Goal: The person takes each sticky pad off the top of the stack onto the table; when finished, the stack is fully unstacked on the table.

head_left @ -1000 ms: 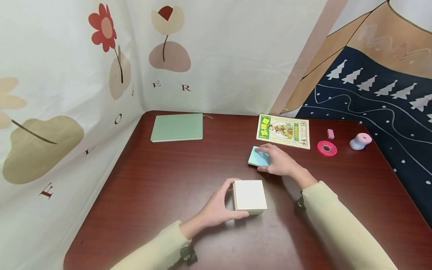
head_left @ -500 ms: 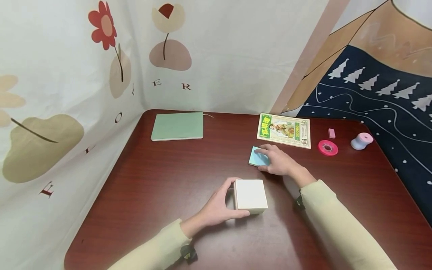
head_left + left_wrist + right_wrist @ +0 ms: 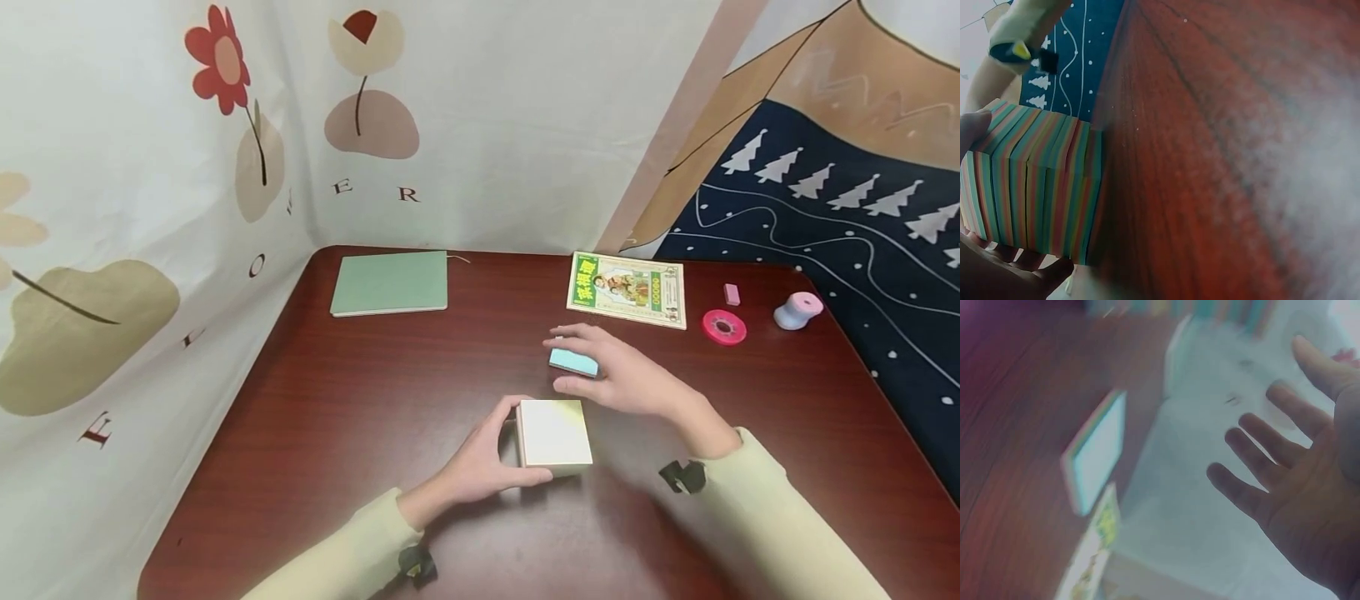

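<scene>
My left hand (image 3: 483, 458) grips a block-shaped stack of sticky note pads (image 3: 555, 433) by its left side, thumb at the near face and fingers at the far one. The top of the stack is white; in the left wrist view its sides (image 3: 1035, 181) show bands of green, orange, yellow and pink. Farther back, a single light-blue sticky note pad (image 3: 573, 362) lies flat on the table, partly covered by my right hand (image 3: 626, 375) in the head view. The right wrist view shows that hand (image 3: 1297, 475) with fingers spread, apart from the blue pad (image 3: 1099, 453) and holding nothing.
On the brown table (image 3: 360, 400), a green notebook (image 3: 390, 283) lies back left. A picture booklet (image 3: 626, 289) lies behind the blue pad. Toward the right are a pink eraser (image 3: 732, 294), a pink ring-shaped tape roll (image 3: 723, 327) and a pink-and-white spool-shaped object (image 3: 797, 311). Printed cloth (image 3: 487, 125) hangs behind.
My right hand has let go of the blue pad and lifted off it, drawing back toward me with its fingers extended. The left hand and its stack have stayed in place.
</scene>
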`<state>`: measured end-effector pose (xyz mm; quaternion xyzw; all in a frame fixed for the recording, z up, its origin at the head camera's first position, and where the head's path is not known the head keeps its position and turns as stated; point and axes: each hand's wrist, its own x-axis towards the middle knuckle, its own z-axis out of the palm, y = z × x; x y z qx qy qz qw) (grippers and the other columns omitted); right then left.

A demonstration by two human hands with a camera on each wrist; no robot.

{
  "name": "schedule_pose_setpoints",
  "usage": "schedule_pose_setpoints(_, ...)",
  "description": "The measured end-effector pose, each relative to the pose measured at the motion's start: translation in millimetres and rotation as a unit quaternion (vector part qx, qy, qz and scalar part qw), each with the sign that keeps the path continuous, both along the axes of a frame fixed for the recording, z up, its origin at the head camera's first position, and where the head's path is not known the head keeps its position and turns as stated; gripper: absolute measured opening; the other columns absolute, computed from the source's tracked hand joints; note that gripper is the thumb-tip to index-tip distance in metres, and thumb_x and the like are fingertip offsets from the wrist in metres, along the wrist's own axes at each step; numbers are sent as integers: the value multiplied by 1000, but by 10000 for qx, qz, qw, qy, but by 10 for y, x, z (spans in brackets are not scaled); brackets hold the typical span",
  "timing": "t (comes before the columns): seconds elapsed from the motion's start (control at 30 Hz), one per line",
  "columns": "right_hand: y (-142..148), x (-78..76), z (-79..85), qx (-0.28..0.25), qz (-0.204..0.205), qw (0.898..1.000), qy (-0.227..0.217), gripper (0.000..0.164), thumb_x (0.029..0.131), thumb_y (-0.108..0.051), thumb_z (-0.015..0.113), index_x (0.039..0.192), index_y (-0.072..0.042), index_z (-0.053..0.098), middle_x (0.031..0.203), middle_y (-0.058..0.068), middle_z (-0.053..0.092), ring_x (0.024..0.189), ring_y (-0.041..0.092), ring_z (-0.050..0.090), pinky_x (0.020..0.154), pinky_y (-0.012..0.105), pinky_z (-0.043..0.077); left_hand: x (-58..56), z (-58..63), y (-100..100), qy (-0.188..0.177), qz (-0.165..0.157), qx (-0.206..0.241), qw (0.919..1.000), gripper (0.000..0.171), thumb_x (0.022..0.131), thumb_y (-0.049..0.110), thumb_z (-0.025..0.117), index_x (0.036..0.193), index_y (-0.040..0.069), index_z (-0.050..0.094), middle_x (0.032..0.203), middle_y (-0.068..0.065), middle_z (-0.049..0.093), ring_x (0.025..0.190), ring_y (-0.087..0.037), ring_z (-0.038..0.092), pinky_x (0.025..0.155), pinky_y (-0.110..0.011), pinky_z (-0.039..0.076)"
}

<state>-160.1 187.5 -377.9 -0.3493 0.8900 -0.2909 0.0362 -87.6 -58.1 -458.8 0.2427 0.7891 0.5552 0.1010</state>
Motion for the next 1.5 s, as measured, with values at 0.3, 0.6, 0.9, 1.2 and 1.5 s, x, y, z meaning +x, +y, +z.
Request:
schedule_pose_setpoints(0.3,-170,553,10,302,659,9973,103,70,83,-56,71,141,-22,53,146,-5,44,130,15,42,98,42,44,-19,-9,-24,-157,-58,-167,9997,85,70,46,87,139,34,38,134,12,51,126,-16,47,103,-51,36)
schedule_pose_setpoints(0.6,-209,643,-118,542,685,9953,415,73,77,-40,82,142,-23,53,143,-4,45,124,13,45,92,36,46,-30,-29,-25,-175,-112,-285,9994,88,69,46,87,141,34,37,136,12,50,127,-15,46,104,-51,35)
schedule_pose_setpoints(0.9,-89,590,-1,357,444,9972,480,71,76,-42,83,140,-25,55,138,-6,49,117,12,50,85,35,50,-36,-54,-27,-43,-159,-218,9996,86,70,44,87,140,32,38,133,12,52,125,-15,48,103,-48,37)
schedule_pose_setpoints(1.2,499,139,-75,434,-787,9959,57,71,76,-35,84,139,-20,55,137,3,50,108,20,50,76,37,45,-50,-72,-22,-56,-85,-205,9997,84,70,42,87,139,28,41,127,11,55,122,-15,50,103,-46,37)
schedule_pose_setpoints(1.5,910,-206,-539,769,-1333,9880,-162,69,74,-24,85,135,-7,57,132,15,52,112,29,48,84,47,44,-39,-72,-23,-156,-60,-158,9997,83,69,41,88,137,32,42,126,13,56,123,-15,50,104,-47,36)
